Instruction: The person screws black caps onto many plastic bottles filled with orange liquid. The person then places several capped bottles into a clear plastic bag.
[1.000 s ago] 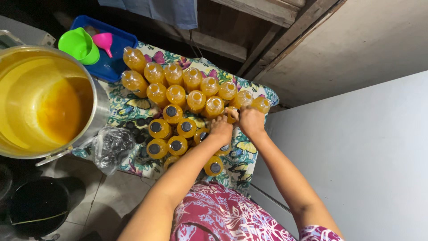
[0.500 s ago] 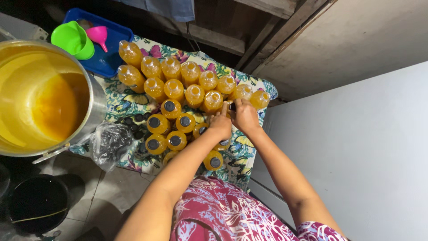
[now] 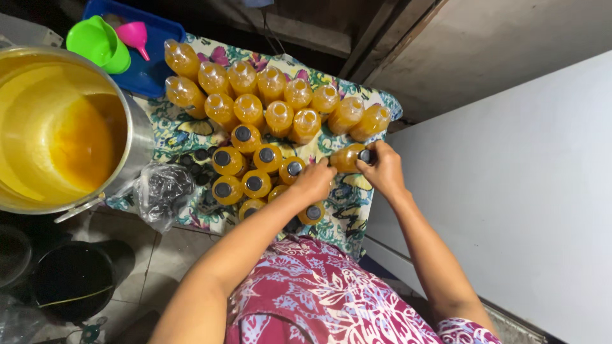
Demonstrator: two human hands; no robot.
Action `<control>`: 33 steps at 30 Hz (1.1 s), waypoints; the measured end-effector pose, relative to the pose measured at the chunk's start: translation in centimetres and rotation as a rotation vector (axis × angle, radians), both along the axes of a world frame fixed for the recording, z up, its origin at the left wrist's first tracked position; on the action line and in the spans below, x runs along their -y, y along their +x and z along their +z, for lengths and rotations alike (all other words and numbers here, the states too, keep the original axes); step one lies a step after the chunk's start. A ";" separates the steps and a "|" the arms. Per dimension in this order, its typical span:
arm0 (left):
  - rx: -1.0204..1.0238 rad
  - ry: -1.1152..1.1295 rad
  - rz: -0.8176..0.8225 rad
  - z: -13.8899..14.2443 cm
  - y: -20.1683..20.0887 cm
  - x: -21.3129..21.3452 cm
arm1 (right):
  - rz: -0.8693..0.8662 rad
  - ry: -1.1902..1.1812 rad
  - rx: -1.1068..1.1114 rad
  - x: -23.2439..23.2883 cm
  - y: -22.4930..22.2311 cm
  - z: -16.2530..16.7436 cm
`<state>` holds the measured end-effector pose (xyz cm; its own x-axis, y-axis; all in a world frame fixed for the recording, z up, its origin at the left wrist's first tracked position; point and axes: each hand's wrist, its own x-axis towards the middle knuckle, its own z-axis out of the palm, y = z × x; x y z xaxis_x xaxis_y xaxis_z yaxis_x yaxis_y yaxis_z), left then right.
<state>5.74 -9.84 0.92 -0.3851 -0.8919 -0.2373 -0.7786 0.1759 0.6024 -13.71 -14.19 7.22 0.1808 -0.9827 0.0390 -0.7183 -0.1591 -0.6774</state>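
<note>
Both my hands hold one small bottle of orange liquid [image 3: 349, 158] above a flowered cloth [image 3: 349, 202]. My left hand [image 3: 314, 181] grips its body. My right hand [image 3: 382, 167] is closed around its black cap end. Several capped bottles [image 3: 245, 162] stand just left of my hands. Behind them stand several uncapped bottles [image 3: 273, 102] in rows. One more capped bottle [image 3: 312, 213] stands below my left wrist.
A large metal pot of yellow liquid [image 3: 56, 130] stands at the left. A blue tray [image 3: 155, 70] at the back holds a green funnel [image 3: 97, 43] and a pink funnel [image 3: 135, 35]. A clear bag of black caps [image 3: 160, 189] lies beside the pot. A white wall is at the right.
My view has shifted slightly. My hands have stayed on the bottle and tilted it so its cap end sits in my right hand.
</note>
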 end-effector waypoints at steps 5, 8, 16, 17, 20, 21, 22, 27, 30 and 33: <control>-0.031 -0.093 0.049 -1.5 -0.4 1.8 | 0.011 0.062 -0.041 -2.7 -1.5 0.9; -0.020 -0.096 0.070 -2.3 -0.8 2.7 | 0.020 0.083 -0.037 -4.2 -1.0 0.1; -0.063 -0.067 0.140 -1.1 -0.6 4.0 | 0.093 0.035 -0.067 -4.8 1.5 -1.9; -0.107 -0.063 0.162 -0.2 -0.2 3.7 | 0.134 -0.006 -0.104 -4.6 1.6 -1.8; -0.197 -0.126 0.179 3.3 1.3 1.9 | 0.222 -0.047 -0.192 -3.7 1.5 -0.6; -0.247 -0.212 0.180 4.7 1.9 1.1 | 0.239 -0.010 -0.208 -3.2 1.5 0.0; -0.295 -0.296 0.178 6.0 2.8 0.5 | 0.254 0.028 -0.225 -2.6 2.1 0.6; -0.572 -0.803 0.631 8.5 11.0 -4.8 | 0.308 -0.070 -0.180 -2.4 5.5 5.0; -0.371 -0.780 0.944 6.1 19.1 -6.0 | 0.398 -0.103 -0.082 -3.3 9.9 7.9; -0.185 -0.457 1.083 1.5 25.9 -5.7 | 0.555 -0.148 -0.034 -3.9 15.3 9.7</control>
